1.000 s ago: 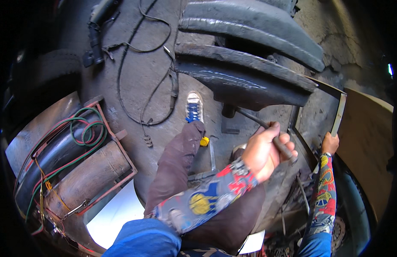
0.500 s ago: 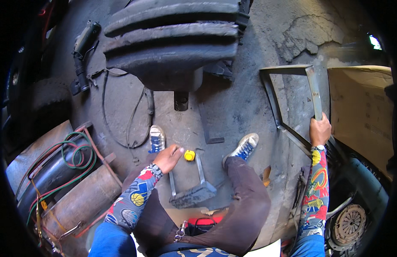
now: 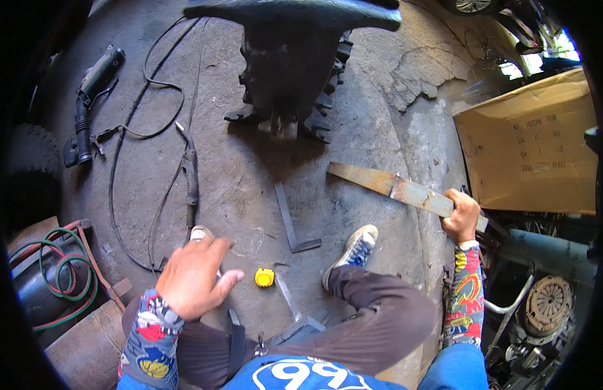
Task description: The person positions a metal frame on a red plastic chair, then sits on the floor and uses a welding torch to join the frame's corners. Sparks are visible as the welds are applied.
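Observation:
My right hand [image 3: 462, 216] grips a rust-stained flat steel piece [image 3: 363, 177], probably the frame seen edge-on, angled leftward over the floor. My left hand [image 3: 199, 273], fingers apart, is low at left above my leg, holding nothing that I can see. A yellow tape measure [image 3: 264, 277] lies between my legs near a light metal bar [image 3: 288, 297]. An L-shaped dark metal piece [image 3: 286, 214] lies on the concrete ahead. A welding torch [image 3: 190, 188] with looped cable rests at left of it.
A large dark metal assembly [image 3: 285, 71] stands ahead. A black tool [image 3: 96, 78] lies at far left. A tyre [image 3: 35, 169] and cylinder with red and green hoses [image 3: 70, 341] are at left. Cardboard [image 3: 526, 156] and a round clutch part [image 3: 549, 302] are at right.
My left hand released the rod and moved down-left. My right hand has turned the steel frame toward the middle. The view has shifted, with the dark assembly now higher in it.

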